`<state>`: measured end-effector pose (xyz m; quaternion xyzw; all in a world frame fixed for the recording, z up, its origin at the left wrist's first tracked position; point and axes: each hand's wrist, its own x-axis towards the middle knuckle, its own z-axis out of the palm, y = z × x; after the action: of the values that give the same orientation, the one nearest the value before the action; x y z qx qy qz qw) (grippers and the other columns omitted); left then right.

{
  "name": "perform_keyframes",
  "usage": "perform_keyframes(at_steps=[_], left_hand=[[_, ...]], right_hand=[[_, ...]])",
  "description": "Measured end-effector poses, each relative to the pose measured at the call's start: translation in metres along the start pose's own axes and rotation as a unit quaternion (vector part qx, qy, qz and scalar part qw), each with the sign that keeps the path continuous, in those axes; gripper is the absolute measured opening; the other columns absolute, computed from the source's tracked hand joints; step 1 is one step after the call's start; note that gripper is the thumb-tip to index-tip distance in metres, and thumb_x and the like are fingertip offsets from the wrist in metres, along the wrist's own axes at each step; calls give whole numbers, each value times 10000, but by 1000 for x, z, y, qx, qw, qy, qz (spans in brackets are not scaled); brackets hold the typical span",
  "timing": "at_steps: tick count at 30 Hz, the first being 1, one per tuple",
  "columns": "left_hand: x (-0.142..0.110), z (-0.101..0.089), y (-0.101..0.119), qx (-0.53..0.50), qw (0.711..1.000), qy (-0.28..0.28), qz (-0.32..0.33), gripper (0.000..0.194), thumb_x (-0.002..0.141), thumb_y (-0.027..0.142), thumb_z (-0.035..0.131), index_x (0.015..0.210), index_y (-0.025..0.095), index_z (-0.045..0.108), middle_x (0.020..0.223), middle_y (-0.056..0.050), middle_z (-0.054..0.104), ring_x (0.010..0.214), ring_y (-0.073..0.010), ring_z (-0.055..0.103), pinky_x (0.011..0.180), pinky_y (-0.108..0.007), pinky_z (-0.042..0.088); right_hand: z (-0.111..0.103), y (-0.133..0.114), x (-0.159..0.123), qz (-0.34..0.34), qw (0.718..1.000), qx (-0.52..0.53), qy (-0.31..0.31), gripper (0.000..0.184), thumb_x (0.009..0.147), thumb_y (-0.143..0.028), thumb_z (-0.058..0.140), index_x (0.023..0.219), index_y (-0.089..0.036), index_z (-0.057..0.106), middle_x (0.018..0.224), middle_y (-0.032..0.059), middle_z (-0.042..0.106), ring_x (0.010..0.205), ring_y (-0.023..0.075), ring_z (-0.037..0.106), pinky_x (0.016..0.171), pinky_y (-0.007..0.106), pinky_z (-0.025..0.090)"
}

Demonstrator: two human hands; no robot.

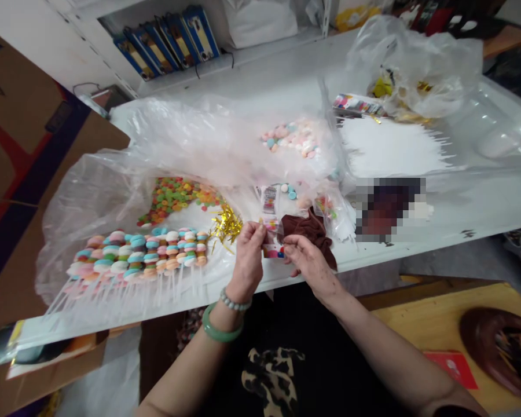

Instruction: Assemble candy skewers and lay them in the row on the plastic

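Note:
At the table's front edge I hold a small clear plastic bag with colourful print (272, 252) between my hands. My left hand (249, 252), with a beaded bracelet and a green bangle above it, is closed in a pinch on the bag's left edge. My right hand (308, 263) pinches the other side with thumb and forefinger, its other fingers curled loosely. Just behind my right hand lies a crumpled brown cloth (308, 229). More printed clear bags (269, 198) lie beyond my fingers. What is inside the held bag is too small to make out.
Skewers of pastel marshmallows and gummy rings (139, 255) lie in a row on the left. Behind are loose gummy rings (173, 197), gold twist ties (226, 225) and a bag of marshmallows (297, 136). White sticks (391, 145) lie at right. A cardboard box (30, 174) stands left.

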<state>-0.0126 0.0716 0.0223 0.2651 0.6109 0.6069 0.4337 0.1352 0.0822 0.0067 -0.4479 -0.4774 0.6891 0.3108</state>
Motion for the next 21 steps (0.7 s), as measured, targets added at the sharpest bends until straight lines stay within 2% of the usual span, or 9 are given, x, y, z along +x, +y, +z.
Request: perform_keyframes(at_steps=[2,4,7,8,10,12,14,18,21], left_hand=[[-21,-3,-7,-46,999,-15,-19,307,790,428,685,714,204,489,637,38,518,585,-98,461,583,-220,400],[-36,-10,-13,-94,994,-25,-55,345,791,488,685,714,201,510,660,24,549,615,-103,501,612,-227,427],[-49,-25,-16,-150,974,-63,-159,472,766,654,633,781,183,607,704,-24,622,638,-137,574,599,-259,453],[-51,-31,-17,-157,966,-78,-192,496,734,658,665,813,169,642,721,-40,646,637,-146,592,592,-267,458],[-55,-43,-18,-163,956,-88,-227,463,651,551,796,827,135,693,739,-54,679,647,-147,615,613,-266,469],[-58,-53,-20,-171,955,-73,-231,393,582,399,879,806,115,725,745,-51,697,664,-134,622,661,-257,478],[-60,-62,-20,-187,954,-54,-229,365,558,334,895,805,111,746,749,-50,708,674,-129,626,691,-256,482],[-62,-74,-22,-212,945,-52,-244,389,563,307,893,879,125,758,807,-60,728,701,-143,649,697,-266,495],[-64,-82,-23,-206,946,-53,-243,369,595,357,869,853,117,759,752,-55,714,639,-130,627,635,-251,486]], right_hand=[[7,4,1,-6,1000,-15,15,271,781,-449,623,858,-189,615,697,-9,575,603,123,532,485,204,413],[11,9,0,-12,999,-33,22,211,776,-394,612,730,-191,578,584,-44,488,519,98,440,482,209,364],[13,15,-1,-14,996,-84,-15,191,775,-361,596,692,-191,566,562,-51,460,513,96,401,494,219,329],[13,15,-1,-15,993,-108,-35,191,776,-356,590,683,-192,565,564,-50,460,521,98,401,502,222,328],[16,14,-2,-21,985,-152,-78,193,776,-350,582,666,-192,570,565,-47,462,538,105,403,519,228,331],[21,13,-2,-23,977,-181,-112,197,778,-350,577,659,-193,577,565,-46,464,548,111,406,530,233,332],[28,13,-1,-22,973,-192,-124,204,781,-354,571,652,-195,571,560,-48,455,546,112,399,535,238,328],[43,11,1,-13,971,-205,-125,210,778,-363,564,646,-199,556,558,-50,443,537,111,385,531,241,321],[54,7,2,-9,967,-213,-140,214,778,-368,573,647,-200,555,545,-54,436,527,109,386,522,238,321]])
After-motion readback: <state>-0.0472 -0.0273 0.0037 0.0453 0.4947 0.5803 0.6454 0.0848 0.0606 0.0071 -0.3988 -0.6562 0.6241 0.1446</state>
